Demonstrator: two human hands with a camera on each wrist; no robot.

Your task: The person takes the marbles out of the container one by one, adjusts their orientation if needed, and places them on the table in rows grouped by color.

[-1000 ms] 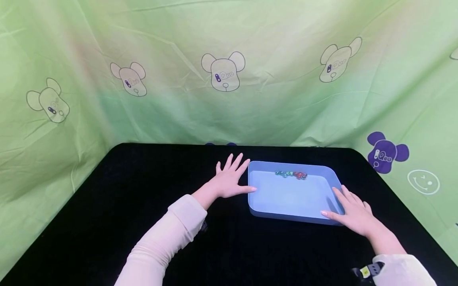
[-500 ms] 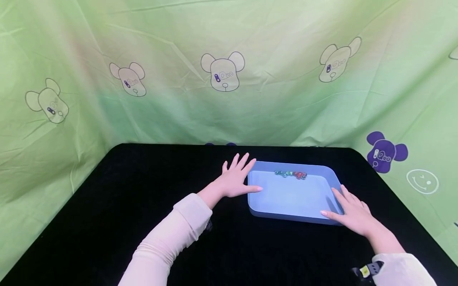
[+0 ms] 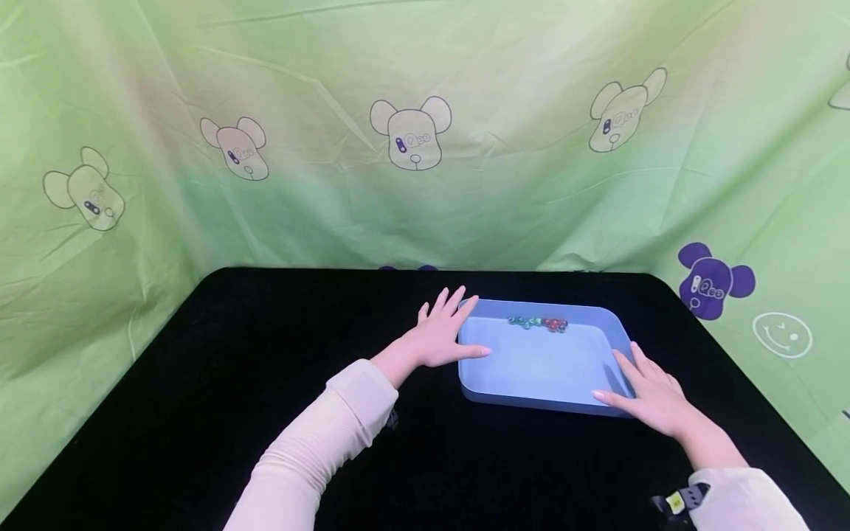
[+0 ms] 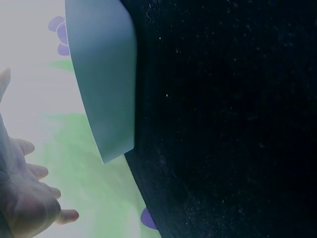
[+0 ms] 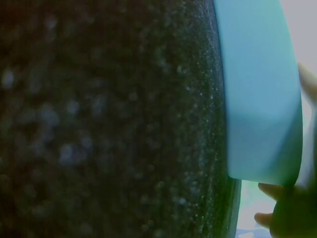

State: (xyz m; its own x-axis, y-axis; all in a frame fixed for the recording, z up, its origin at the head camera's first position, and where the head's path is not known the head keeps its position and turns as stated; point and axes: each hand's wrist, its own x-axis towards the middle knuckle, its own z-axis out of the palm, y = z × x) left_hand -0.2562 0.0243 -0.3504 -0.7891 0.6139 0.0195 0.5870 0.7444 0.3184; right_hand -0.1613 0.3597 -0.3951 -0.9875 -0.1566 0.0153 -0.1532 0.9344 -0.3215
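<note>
A shallow blue tray [image 3: 538, 369] lies on the black table, right of centre in the head view. Several small glassy pieces, teal [image 3: 524, 322] and red [image 3: 554, 324], sit in a row along its far wall. My left hand [image 3: 434, 339] is over the tray's left rim, fingers spread and straight, thumb pointing inward. My right hand [image 3: 657, 398] is at the near right corner, its thumb and index finger over the tray and its other fingers past the right rim. In both wrist views the tray's outer wall [image 4: 104, 74] [image 5: 262, 99] appears close to the hand.
A black cloth-covered table [image 3: 265, 332] extends widely to the left and in front of the tray. Green printed curtains [image 3: 319, 199] hang behind it and at both sides. A small dark device with a yellow label [image 3: 677, 503] is at the right cuff.
My left hand has moved slightly right, from beside the tray's left rim to over it. My right hand and the glassy pieces keep their places.
</note>
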